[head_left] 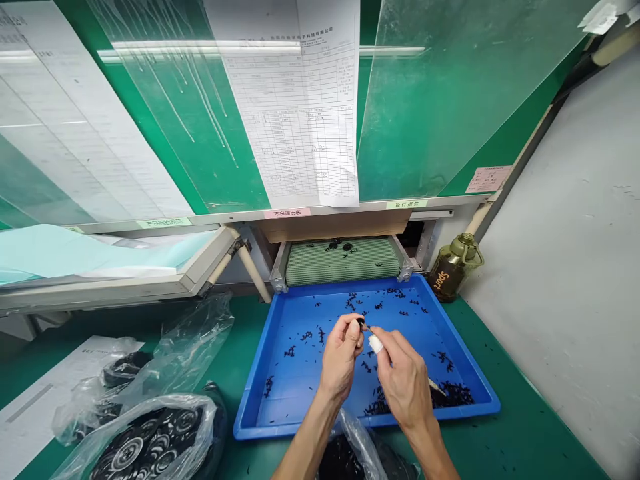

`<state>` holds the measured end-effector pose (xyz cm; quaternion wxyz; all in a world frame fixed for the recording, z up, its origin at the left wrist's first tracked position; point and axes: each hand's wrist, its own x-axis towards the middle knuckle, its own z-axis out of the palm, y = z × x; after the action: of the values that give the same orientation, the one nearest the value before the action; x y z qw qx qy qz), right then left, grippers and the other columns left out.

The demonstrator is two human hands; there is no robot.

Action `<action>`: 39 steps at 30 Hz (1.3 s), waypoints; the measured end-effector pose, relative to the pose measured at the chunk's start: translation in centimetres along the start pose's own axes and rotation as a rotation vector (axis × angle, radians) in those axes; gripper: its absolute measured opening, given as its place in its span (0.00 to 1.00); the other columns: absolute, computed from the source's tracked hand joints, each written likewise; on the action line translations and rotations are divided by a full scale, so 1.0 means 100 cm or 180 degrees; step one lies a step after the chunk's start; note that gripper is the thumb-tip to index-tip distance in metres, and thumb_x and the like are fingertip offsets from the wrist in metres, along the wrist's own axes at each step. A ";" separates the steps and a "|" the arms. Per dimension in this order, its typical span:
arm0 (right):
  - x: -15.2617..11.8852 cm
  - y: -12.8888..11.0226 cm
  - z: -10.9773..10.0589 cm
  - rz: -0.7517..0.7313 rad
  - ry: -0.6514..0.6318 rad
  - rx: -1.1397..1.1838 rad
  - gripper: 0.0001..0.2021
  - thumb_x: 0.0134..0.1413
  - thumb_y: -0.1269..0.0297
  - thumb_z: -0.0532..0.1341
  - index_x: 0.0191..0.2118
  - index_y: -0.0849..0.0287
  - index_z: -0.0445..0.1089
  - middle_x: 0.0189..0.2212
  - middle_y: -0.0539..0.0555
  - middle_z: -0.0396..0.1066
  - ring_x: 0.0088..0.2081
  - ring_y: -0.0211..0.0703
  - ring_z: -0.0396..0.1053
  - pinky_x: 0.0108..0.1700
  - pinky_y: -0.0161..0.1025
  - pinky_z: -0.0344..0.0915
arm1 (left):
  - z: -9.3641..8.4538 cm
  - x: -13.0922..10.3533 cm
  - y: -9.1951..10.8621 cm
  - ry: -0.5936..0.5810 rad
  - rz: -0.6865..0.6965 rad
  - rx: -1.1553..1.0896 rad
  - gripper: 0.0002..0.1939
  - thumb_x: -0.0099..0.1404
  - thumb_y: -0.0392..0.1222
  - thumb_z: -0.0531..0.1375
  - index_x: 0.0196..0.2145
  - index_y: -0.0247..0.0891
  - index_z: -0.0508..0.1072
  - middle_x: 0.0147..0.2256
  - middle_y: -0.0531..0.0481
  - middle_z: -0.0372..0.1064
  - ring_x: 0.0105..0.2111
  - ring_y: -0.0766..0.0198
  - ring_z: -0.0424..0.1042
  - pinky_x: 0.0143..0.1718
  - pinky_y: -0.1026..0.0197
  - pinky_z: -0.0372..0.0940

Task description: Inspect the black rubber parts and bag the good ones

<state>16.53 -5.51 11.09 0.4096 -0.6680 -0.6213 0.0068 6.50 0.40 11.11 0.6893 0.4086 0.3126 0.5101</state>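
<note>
My left hand [340,363] is raised over the blue tray [295,380], its thumb and fingers pinching a small round black part [361,322]. My right hand [407,387] is closed around a slim tool with a pale handle [436,387], whose rear end sticks out behind the hand. The tool's thin tip meets the black part or lies just beside it; its exact kind is hidden by my fingers. A white wrap [375,344] covers a fingertip of my right hand. Small black scraps [455,393] lie scattered in the tray, piled thickest at the near right.
A green conveyor belt [345,263] carrying a few black pieces ends at the tray's far edge. An open plastic bag of black rings [150,440] stands at the left; another bag [360,447] sits below my wrists. A bottle [453,267] stands by the right wall.
</note>
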 end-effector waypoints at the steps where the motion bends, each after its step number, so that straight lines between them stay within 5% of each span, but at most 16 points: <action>1: 0.000 -0.001 0.001 0.0006 0.0000 -0.0033 0.18 0.61 0.68 0.46 0.49 0.59 0.69 0.33 0.55 0.69 0.34 0.40 0.66 0.36 0.34 0.62 | -0.001 -0.001 -0.001 -0.0003 0.0001 -0.0006 0.15 0.59 0.52 0.60 0.37 0.37 0.70 0.23 0.56 0.56 0.21 0.71 0.50 0.22 0.65 0.46; 7: -0.001 -0.008 0.006 0.0022 0.0037 -0.0245 0.17 0.61 0.69 0.46 0.48 0.58 0.69 0.33 0.55 0.69 0.34 0.41 0.66 0.36 0.35 0.61 | -0.005 -0.004 -0.003 -0.0011 -0.0030 0.0099 0.18 0.61 0.52 0.58 0.42 0.36 0.71 0.21 0.56 0.53 0.21 0.70 0.49 0.23 0.65 0.46; 12: -0.002 -0.012 0.011 0.0076 0.0179 -0.0353 0.18 0.60 0.70 0.46 0.44 0.60 0.72 0.30 0.56 0.70 0.33 0.41 0.67 0.34 0.34 0.60 | -0.005 -0.001 -0.007 0.0062 0.0086 0.0081 0.15 0.57 0.51 0.62 0.37 0.38 0.72 0.23 0.56 0.56 0.21 0.71 0.49 0.23 0.65 0.48; 15: -0.002 -0.013 0.018 0.0294 0.0137 0.0161 0.17 0.58 0.71 0.46 0.43 0.59 0.72 0.33 0.56 0.71 0.33 0.40 0.68 0.35 0.33 0.61 | -0.004 0.000 -0.010 0.0189 0.0209 0.0161 0.14 0.56 0.51 0.62 0.34 0.39 0.72 0.26 0.54 0.62 0.21 0.71 0.52 0.23 0.66 0.51; 21: 0.008 0.007 0.035 0.1396 -0.0451 0.1533 0.15 0.56 0.63 0.48 0.38 0.61 0.71 0.21 0.49 0.67 0.21 0.36 0.61 0.23 0.30 0.55 | -0.009 0.007 -0.021 0.0298 0.0221 0.0196 0.17 0.59 0.54 0.59 0.38 0.38 0.71 0.28 0.53 0.62 0.20 0.71 0.54 0.20 0.66 0.51; 25: 0.009 0.035 0.039 0.1399 -0.0629 0.0782 0.14 0.55 0.67 0.48 0.38 0.59 0.70 0.21 0.49 0.68 0.22 0.37 0.61 0.24 0.32 0.54 | -0.026 0.012 -0.027 0.0311 -0.0045 0.0417 0.19 0.60 0.53 0.57 0.43 0.38 0.70 0.26 0.55 0.58 0.19 0.73 0.50 0.19 0.67 0.45; 28: 0.000 0.051 0.042 0.0972 -0.0720 0.0116 0.15 0.55 0.69 0.47 0.39 0.57 0.71 0.29 0.53 0.72 0.26 0.40 0.65 0.26 0.33 0.54 | -0.043 0.020 -0.021 0.0386 -0.0350 0.0710 0.17 0.56 0.54 0.60 0.33 0.36 0.70 0.23 0.57 0.55 0.17 0.74 0.46 0.17 0.67 0.41; 33: -0.020 0.065 0.057 0.0759 -0.0922 -0.0041 0.16 0.57 0.69 0.46 0.42 0.57 0.69 0.30 0.55 0.72 0.26 0.41 0.67 0.25 0.33 0.55 | -0.065 0.061 0.014 0.0456 -0.0333 0.0890 0.18 0.57 0.57 0.56 0.26 0.38 0.61 0.25 0.53 0.59 0.18 0.73 0.50 0.15 0.68 0.43; 39: -0.036 0.070 0.074 0.0772 -0.1180 0.0182 0.15 0.57 0.70 0.46 0.39 0.55 0.69 0.28 0.52 0.72 0.24 0.39 0.67 0.24 0.32 0.56 | -0.074 0.153 0.050 0.0787 0.0112 0.2046 0.19 0.65 0.56 0.45 0.27 0.40 0.59 0.24 0.52 0.60 0.19 0.69 0.56 0.18 0.65 0.49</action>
<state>17.71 -3.78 0.49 0.3033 -0.7132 -0.6007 0.1963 2.35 17.58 11.81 0.4733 0.5453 0.5314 0.4429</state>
